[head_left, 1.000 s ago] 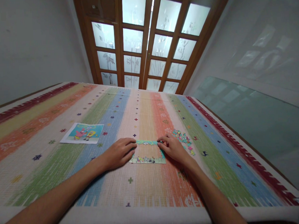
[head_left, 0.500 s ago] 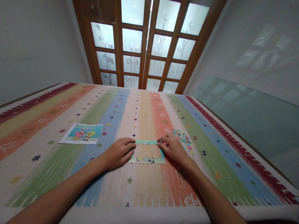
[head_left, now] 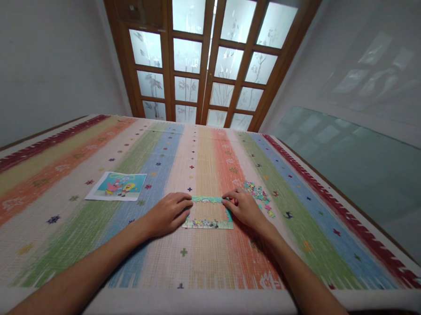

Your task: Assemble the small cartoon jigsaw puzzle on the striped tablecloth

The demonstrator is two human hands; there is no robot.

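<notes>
A jigsaw puzzle border [head_left: 207, 225] lies flat on the striped cloth in front of me, its pieces joined into a frame with the cloth showing through the middle. My left hand [head_left: 171, 213] rests along its left side, fingers stretched out and touching the edge near the upper left corner. At the upper right corner, my right hand [head_left: 244, 206] is closed, thumb and fingers pinched on a puzzle piece [head_left: 224, 200] of the border, mostly covered by the fingertips. Loose puzzle pieces [head_left: 256, 192] lie in a pile just beyond the right hand.
A printed picture [head_left: 116, 186] of two cartoon figures lies to the left. The striped tablecloth [head_left: 176, 168] covers the whole table. Wooden doors [head_left: 206, 78] with frosted panes stand behind it, and a pale green glass panel [head_left: 355, 154] leans along the right wall.
The view has shifted very slightly. Both hands keep their places at the puzzle border, and the pieces look the same.
</notes>
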